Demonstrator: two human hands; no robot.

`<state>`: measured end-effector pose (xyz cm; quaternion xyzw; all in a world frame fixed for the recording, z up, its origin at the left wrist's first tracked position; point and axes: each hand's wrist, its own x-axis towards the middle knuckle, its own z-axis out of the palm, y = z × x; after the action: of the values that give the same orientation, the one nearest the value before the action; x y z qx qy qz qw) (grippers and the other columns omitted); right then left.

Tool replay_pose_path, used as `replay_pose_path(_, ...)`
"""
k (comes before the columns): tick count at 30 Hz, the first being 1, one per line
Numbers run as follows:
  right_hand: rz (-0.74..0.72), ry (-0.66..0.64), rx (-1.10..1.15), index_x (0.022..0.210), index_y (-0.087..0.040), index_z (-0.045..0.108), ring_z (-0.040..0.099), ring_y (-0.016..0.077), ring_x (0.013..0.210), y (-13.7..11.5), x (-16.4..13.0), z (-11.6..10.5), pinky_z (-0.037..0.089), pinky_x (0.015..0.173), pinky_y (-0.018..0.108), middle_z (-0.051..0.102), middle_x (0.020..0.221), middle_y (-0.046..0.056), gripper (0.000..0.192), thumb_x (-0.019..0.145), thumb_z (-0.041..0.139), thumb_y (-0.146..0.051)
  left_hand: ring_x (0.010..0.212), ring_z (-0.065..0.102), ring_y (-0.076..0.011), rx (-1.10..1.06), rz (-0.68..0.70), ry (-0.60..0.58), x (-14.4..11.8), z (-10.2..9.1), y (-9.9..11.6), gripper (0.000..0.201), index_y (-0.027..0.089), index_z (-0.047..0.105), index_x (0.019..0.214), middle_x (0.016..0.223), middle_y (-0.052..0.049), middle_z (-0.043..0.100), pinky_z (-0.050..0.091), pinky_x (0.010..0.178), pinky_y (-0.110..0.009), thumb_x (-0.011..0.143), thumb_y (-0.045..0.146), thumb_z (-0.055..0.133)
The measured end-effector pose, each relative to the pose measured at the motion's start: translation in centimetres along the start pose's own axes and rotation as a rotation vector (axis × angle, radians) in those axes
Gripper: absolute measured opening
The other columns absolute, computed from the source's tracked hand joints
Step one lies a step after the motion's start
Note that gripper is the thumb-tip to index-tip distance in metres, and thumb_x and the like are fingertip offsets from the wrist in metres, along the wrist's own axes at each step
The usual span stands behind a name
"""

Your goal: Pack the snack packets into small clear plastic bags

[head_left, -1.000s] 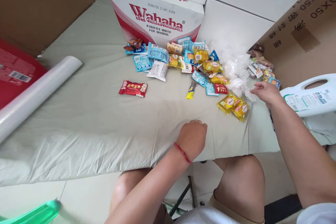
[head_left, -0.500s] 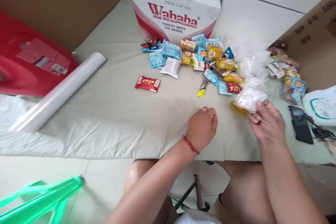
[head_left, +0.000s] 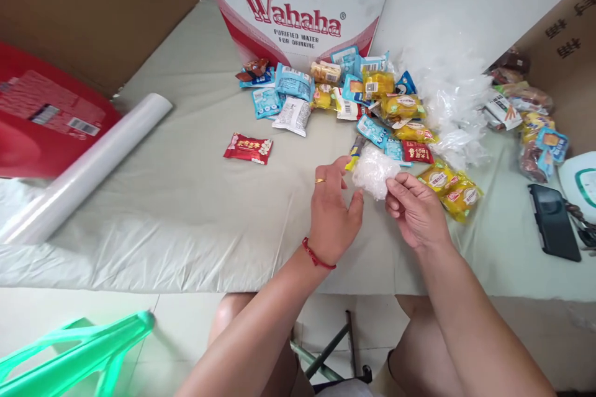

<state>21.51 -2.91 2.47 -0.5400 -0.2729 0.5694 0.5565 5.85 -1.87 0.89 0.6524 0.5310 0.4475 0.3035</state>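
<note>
Between my hands is a clear plastic bag (head_left: pixel 375 172), crumpled, with its near right corner pinched in the fingers of my right hand (head_left: pixel 419 211). My left hand (head_left: pixel 334 214), a ring on one finger and a red cord at the wrist, is spread just left of the bag. Past its fingertips lies a small yellow and dark packet (head_left: pixel 356 150), partly hidden. Right beyond my right hand rest yellow snack packets (head_left: pixel 460 195). A heap of wrapped snacks (head_left: pixel 372 99) lies farther back, and a single red packet (head_left: pixel 248 149) lies apart on the left.
A pile of clear plastic bags (head_left: pixel 459 111) is at the back right. Filled bags (head_left: pixel 535 149), a black phone (head_left: pixel 554 222) and a white device (head_left: pixel 582 186) line the right side. A plastic film roll (head_left: pixel 93 164) and red container (head_left: pixel 46 111) are left. A Wahaha box (head_left: pixel 298 6) stands behind.
My right hand has brought the clear bag left, in front of me. My left hand has moved left and opened beside it. Yellow packets now show to the right. The view has shifted slightly.
</note>
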Motion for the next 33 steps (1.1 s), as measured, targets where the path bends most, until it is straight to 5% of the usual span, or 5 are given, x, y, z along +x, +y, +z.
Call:
replay_pose_path(5, 0.133, -0.024, 0.041, 0.067, -0.018, 0.057, 0.034, 0.0031, 0.043, -0.9, 0.5, -1.2, 0.026, 0.036, 0.014, 0.050, 0.054, -0.006, 0.037, 0.067, 0.089, -0.036, 0.114, 0.054, -0.0245, 0.061, 0.183, -0.022, 0.7, 0.0, -0.3, 0.031, 0.025, 0.067, 0.121, 0.131, -0.012, 0.053, 0.051, 0.095, -0.041, 0.090, 0.023, 0.065)
replay_pose_path(14, 0.258, -0.076, 0.251, 0.061, -0.021, 0.046, 0.021, 0.0036, 0.035, -1.2, 2.1, -2.5, 0.019, 0.029, 0.016, 0.034, 0.043, -0.010, 0.034, 0.070, 0.078, -0.028, 0.092, 0.064, -0.0178, -0.223, 0.145, -0.222, 0.0, 0.8, 0.4, 0.017, 0.019, 0.072, 0.105, 0.097, -0.006, 0.069, 0.053, 0.084, -0.031, 0.090, 0.026, 0.070)
replay_pose_path(18, 0.219, -0.093, 0.200, 0.063, -0.022, 0.046, 0.024, 0.0047, 0.036, -0.8, 2.4, -2.1, 0.022, 0.030, 0.018, 0.037, 0.045, -0.010, 0.039, 0.073, 0.080, -0.036, 0.082, 0.064, -0.0147, -0.278, 0.030, -0.207, 0.0, 0.8, 0.3, 0.011, 0.020, 0.074, 0.093, 0.088, -0.003, 0.071, 0.052, 0.078, -0.028, 0.092, 0.020, 0.063)
replay_pose_path(23, -0.035, -0.139, -0.032, 0.088, -0.023, 0.064, 0.058, 0.0124, 0.068, 0.2, 1.3, 0.2, 0.047, 0.055, 0.022, 0.065, 0.079, -0.001, 0.042, 0.076, 0.079, -0.060, 0.076, 0.060, -0.0136, -0.404, -0.204, -0.205, 0.6, 0.1, 0.6, 0.010, 0.019, 0.073, 0.086, 0.084, -0.001, 0.069, 0.048, 0.071, -0.026, 0.088, 0.026, 0.066)
replay_pose_path(33, 0.005, -0.035, -0.060, 0.076, -0.021, 0.065, 0.047, 0.0076, 0.058, -0.5, 2.1, -1.0, 0.038, 0.053, 0.020, 0.059, 0.071, -0.005, 0.037, 0.060, 0.094, -0.038, 0.074, 0.052, -0.0104, -0.794, -0.668, 0.045, 2.4, -1.3, -0.6, 0.008, 0.018, 0.061, 0.069, 0.074, 0.002, 0.058, 0.041, 0.067, -0.022, 0.074, 0.023, 0.066)
